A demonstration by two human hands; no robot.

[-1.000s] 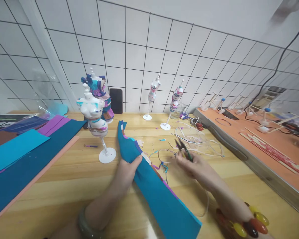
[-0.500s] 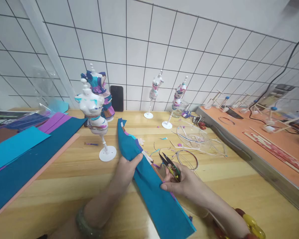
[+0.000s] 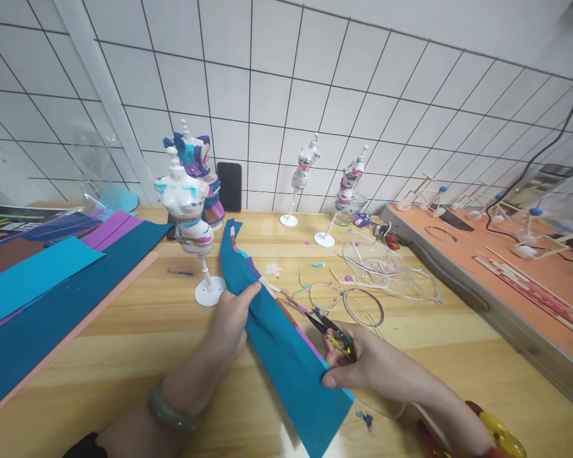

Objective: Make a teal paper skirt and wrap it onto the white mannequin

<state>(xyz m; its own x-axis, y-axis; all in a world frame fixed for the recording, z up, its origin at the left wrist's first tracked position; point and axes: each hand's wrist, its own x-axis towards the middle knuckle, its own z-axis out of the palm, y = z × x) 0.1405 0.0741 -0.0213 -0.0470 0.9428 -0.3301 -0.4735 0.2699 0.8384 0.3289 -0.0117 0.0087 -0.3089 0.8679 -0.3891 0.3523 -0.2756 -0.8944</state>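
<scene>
A long strip of teal felt (image 3: 286, 356) lies across the wooden table (image 3: 138, 343), with other coloured layers showing along its right edge. My left hand (image 3: 232, 321) grips the strip near its middle, thumb on top. My right hand (image 3: 363, 366) holds small dark scissors (image 3: 332, 331) with yellow-green handles. The open blades point left at the strip's right edge, and the thumb rests on the felt. A white mannequin bust on a stand (image 3: 188, 219) rises just left of the strip's far end.
Large felt sheets (image 3: 52, 299) in teal, blue, purple and pink cover the left side. Three more small mannequins (image 3: 303, 175) and a dark phone (image 3: 229, 186) stand by the tiled wall. Clear plastic pieces and wire rings (image 3: 367, 280) lie to the right, beside an orange board (image 3: 516, 280).
My right hand brought the scissors from over the wire rings back to the strip's right edge and lower down. The left hand kept its grip on the felt.
</scene>
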